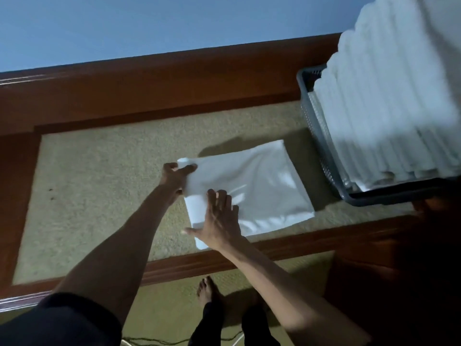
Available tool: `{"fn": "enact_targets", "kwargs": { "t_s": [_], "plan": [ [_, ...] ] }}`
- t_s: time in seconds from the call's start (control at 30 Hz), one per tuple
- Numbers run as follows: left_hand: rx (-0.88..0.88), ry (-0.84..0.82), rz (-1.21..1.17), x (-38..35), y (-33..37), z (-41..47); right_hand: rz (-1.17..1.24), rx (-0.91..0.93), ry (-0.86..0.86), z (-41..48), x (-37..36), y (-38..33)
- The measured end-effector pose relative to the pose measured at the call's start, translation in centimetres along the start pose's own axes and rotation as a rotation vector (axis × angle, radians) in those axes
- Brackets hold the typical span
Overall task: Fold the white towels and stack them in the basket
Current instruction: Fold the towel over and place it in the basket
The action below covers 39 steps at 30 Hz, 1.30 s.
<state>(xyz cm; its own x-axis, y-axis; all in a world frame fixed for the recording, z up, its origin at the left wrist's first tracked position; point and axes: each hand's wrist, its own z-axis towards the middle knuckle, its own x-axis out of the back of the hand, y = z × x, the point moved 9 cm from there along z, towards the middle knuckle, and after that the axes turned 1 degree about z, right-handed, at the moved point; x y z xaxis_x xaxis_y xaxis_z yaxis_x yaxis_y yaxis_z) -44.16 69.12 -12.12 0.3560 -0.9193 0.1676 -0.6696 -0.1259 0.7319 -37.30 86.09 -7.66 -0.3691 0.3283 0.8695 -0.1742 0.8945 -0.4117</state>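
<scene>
A folded white towel (259,186) lies on the green felt top of a wooden table (99,186), just left of the basket. My left hand (175,178) pinches the towel's far left corner, thumb on top. My right hand (220,221) lies flat on the towel's near left part, fingers spread, pressing it down. A grey plastic basket (314,121) stands at the right and carries a tall stack of folded white towels (389,101) that rises well above its rim.
The table has a raised brown wooden border (174,78) along its far side, against a blue wall. The near wooden edge (287,245) runs below the towel. My bare foot (208,290) stands on green floor beneath, with thin cables near the bottom.
</scene>
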Motion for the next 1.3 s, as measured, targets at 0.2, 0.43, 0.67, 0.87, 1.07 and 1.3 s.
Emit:
{"fn": "enact_targets", "kwargs": {
  "t_s": [0.2,0.43,0.67,0.87,1.07,1.3],
  "plan": [
    [-0.019,0.188,-0.221,8.2,-2.8,-0.9,-0.243,0.096,-0.003,0.7,-3.4,-5.4],
    [0.050,0.192,-0.130,16.9,-8.1,-4.4,-0.259,0.402,-0.124,-0.4,-3.6,-8.3],
    [-0.770,0.265,0.964,16.5,-4.8,-10.2,-0.322,0.411,-0.037,-4.3,-5.1,-5.7],
    [-0.724,-0.038,1.202,11.3,-7.3,-9.6,-0.289,0.368,0.109,-5.8,-5.0,-6.0],
    [-0.824,0.067,1.377,10.1,-8.2,-11.1,-0.303,0.475,0.143,-7.2,-3.8,-5.1],
    [-0.910,0.016,1.479,7.3,-9.8,-14.2,-0.350,0.551,0.173,-9.4,-1.6,-0.6]
  ]
}}
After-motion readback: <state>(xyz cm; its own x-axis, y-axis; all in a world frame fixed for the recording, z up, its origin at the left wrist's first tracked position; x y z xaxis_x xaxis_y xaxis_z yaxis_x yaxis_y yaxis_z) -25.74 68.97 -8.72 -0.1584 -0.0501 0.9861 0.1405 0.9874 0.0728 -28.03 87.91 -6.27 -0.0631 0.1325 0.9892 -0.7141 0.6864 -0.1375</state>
